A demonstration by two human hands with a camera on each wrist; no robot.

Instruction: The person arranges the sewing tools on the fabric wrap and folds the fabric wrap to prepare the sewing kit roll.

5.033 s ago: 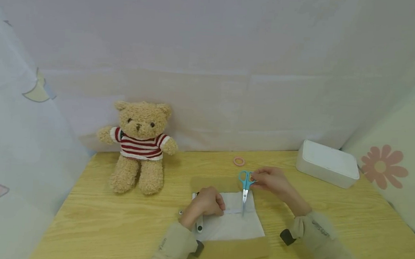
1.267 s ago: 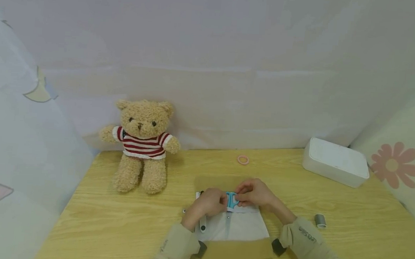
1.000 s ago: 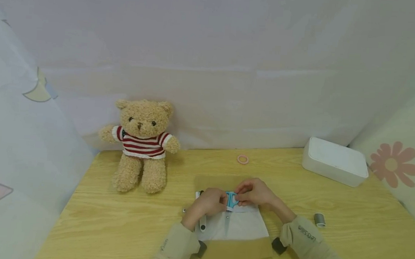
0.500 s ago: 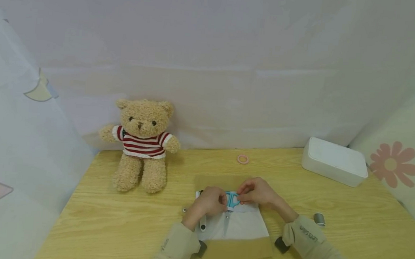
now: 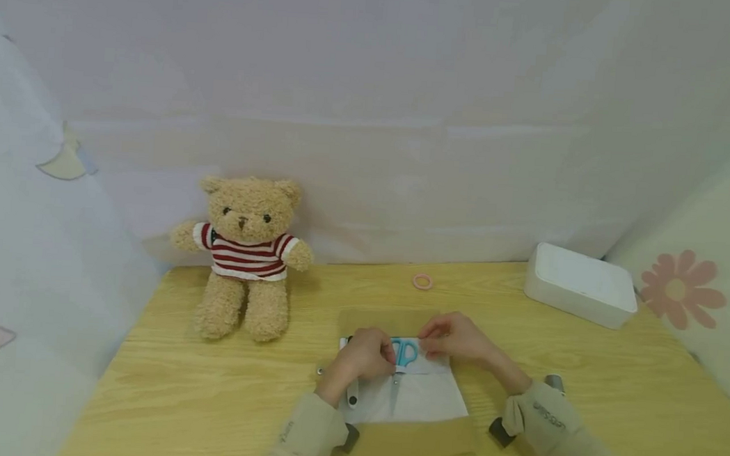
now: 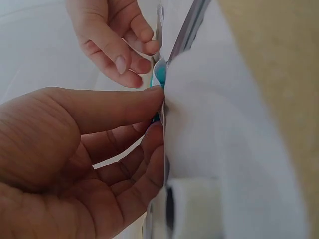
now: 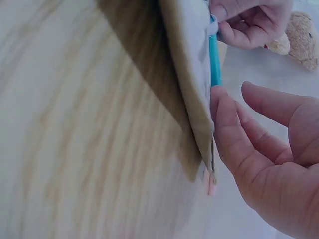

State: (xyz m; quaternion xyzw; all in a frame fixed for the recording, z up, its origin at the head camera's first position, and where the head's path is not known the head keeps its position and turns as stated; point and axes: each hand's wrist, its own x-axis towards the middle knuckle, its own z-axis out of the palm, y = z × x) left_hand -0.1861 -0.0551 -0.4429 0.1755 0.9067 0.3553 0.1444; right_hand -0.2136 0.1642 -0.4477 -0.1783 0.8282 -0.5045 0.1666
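A brown cloth piece (image 5: 415,442) with a white lining (image 5: 432,399) lies spread on the table. Teal-handled scissors (image 5: 405,353) lie on the lining, blades toward the person, passing under a white band (image 5: 420,371) that crosses it. Left of the blades, my left hand (image 5: 366,357) pinches the band between thumb and fingers, close by the handles. Beneath that hand a white stick-like tool (image 5: 353,393) with a dark dot at its end is partly hidden. My right hand (image 5: 458,338) has its thumb apart from its fingers; in the right wrist view its fingertips (image 7: 219,99) touch the lining beside the teal handle.
A teddy bear (image 5: 246,259) in a striped sweater sits at the back left. A pink ring (image 5: 422,282) lies behind the cloth, and a white box (image 5: 581,284) stands at the back right. A grey thread spool (image 5: 554,383) is half hidden by the right sleeve.
The right hand has brought the scissors down from above the cloth to under the band, then let go of the handle and drawn slightly right. The left hand has stayed at the band.
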